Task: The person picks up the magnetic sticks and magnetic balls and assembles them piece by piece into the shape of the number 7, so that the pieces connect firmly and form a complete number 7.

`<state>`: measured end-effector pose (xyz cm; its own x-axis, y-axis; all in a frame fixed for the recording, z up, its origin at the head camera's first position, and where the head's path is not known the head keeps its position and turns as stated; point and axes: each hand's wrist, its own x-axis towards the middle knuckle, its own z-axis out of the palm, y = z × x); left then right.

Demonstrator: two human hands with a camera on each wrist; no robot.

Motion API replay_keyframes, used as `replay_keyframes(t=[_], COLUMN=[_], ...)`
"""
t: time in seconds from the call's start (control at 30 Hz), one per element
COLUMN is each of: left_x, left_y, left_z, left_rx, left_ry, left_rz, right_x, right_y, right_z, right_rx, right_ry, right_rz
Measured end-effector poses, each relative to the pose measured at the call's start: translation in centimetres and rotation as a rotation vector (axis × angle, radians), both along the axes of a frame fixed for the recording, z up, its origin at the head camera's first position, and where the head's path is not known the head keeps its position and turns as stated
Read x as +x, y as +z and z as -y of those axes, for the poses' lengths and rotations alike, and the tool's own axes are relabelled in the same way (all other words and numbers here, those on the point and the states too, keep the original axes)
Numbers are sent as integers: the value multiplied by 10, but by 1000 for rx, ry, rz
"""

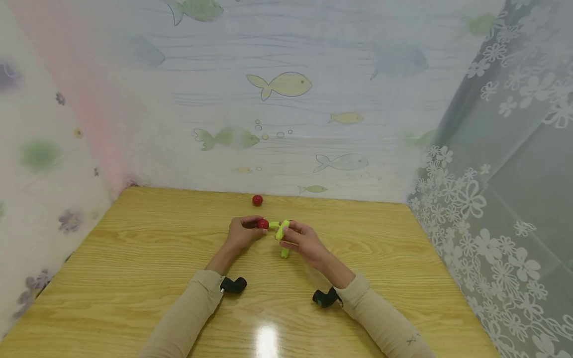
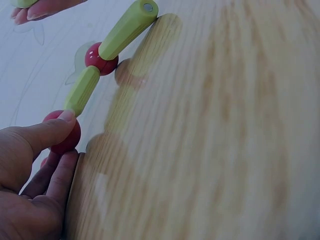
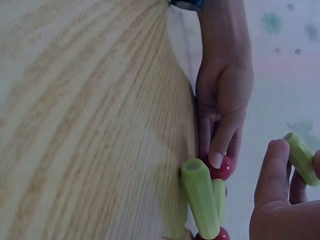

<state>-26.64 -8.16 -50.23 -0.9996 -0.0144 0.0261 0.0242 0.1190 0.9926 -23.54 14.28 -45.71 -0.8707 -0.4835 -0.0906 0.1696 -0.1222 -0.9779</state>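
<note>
My left hand pinches a glossy red ball between thumb and fingers, low over the table. From that ball a light green rod runs to a second red ball, which the right hand hides in the head view. Another green rod extends from the second ball toward the near side, a grey metal disc in its end. Above this joined chain, my right hand grips a separate green rod with fingertips and thumb, held tilted and apart from the balls.
A loose red ball lies near the back edge of the wooden table. Behind stands a fish-print curtain. Black wrist devices sit at both cuffs, close over the tabletop.
</note>
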Motion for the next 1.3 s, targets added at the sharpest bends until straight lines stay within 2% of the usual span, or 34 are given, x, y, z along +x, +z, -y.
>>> replay_keyframes(t=[0.23,0.63,1.07,1.3], left_x=[0,-1,-2,-1], left_y=[0,0,0,0], left_z=[1,1,1,1], left_rx=[-14,-2,-12,-26], left_ry=[5,4,4,4], left_rz=[7,-5,9,-6], right_x=[8,17,27,32], right_y=[-1,-2,-10,-13], right_z=[2,2,1,-2], right_rx=[26,67,142,173], right_ry=[51,39,116,130], right_rz=[-6,53,54,92])
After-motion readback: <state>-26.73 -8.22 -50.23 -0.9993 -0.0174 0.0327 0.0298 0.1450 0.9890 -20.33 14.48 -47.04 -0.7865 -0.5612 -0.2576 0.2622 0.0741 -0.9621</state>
